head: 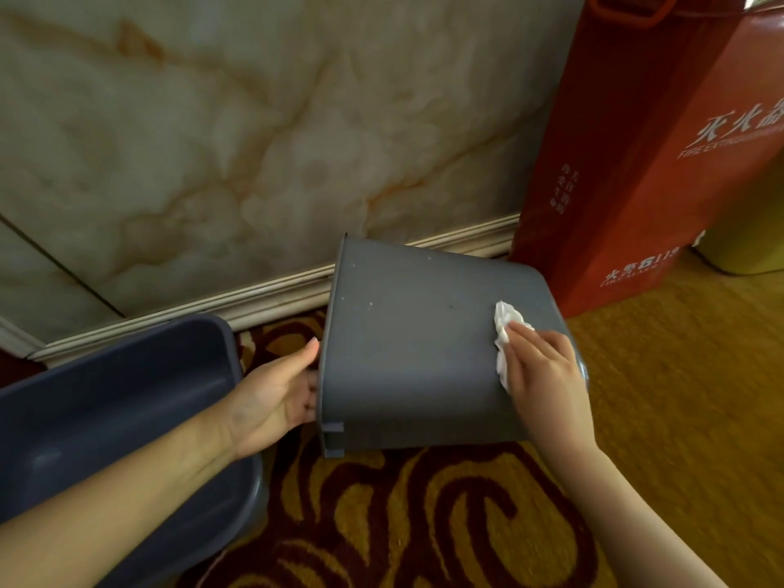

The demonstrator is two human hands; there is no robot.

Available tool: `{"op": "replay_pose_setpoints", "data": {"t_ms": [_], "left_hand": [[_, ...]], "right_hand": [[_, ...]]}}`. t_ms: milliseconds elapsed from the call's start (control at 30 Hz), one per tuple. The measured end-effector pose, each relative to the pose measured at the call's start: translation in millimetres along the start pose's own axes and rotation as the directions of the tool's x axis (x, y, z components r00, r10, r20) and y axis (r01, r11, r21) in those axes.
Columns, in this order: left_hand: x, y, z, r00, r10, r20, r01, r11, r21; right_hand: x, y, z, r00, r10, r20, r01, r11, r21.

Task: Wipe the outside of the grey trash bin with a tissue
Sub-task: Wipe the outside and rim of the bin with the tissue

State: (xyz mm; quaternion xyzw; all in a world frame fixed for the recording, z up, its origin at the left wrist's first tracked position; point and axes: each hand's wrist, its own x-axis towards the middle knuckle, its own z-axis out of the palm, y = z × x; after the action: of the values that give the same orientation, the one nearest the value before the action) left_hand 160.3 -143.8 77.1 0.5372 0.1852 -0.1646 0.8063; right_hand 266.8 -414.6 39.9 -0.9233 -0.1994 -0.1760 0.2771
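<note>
The grey trash bin lies on its side above the patterned carpet, its open rim facing left and its base to the right. My left hand grips the rim, thumb on the outside and fingers hidden inside the opening. My right hand presses a crumpled white tissue flat against the bin's upper outer wall near the base end. A few pale specks dot the wall near the rim.
A second, darker grey bin stands at the left under my left forearm. A red fire extinguisher box stands against the marble wall at the right, with a yellow container behind it. A pale skirting board runs along the wall.
</note>
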Motion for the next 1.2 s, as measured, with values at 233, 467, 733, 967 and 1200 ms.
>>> {"op": "replay_pose_setpoints", "data": {"t_ms": [233, 467, 733, 967, 1200], "left_hand": [[14.7, 6.8, 9.7, 0.991, 0.063, -0.120, -0.071, 0.995, -0.067], [20.7, -2.9, 10.5, 0.977, 0.072, -0.201, -0.094, 0.990, -0.101], [23.2, -9.1, 7.1, 0.976, 0.092, -0.196, -0.107, 0.992, -0.066], [24.2, -9.4, 6.3, 0.984, 0.042, -0.170, -0.060, 0.993, -0.102], [24.8, -8.7, 4.0, 0.987, 0.021, -0.159, -0.044, 0.988, -0.148]], "right_hand": [[-17.7, -5.2, -2.7, 0.990, 0.127, -0.065, -0.125, 0.992, 0.031], [30.6, -98.0, 20.3, 0.985, -0.168, 0.037, 0.155, 0.960, 0.232], [41.3, -121.4, 74.4, 0.890, -0.332, 0.312, 0.325, 0.943, 0.076], [37.1, -26.3, 33.5, 0.991, 0.039, 0.129, -0.027, 0.995, -0.095], [17.7, 79.7, -16.9, 0.760, 0.649, 0.040, -0.648, 0.761, -0.038]]}}
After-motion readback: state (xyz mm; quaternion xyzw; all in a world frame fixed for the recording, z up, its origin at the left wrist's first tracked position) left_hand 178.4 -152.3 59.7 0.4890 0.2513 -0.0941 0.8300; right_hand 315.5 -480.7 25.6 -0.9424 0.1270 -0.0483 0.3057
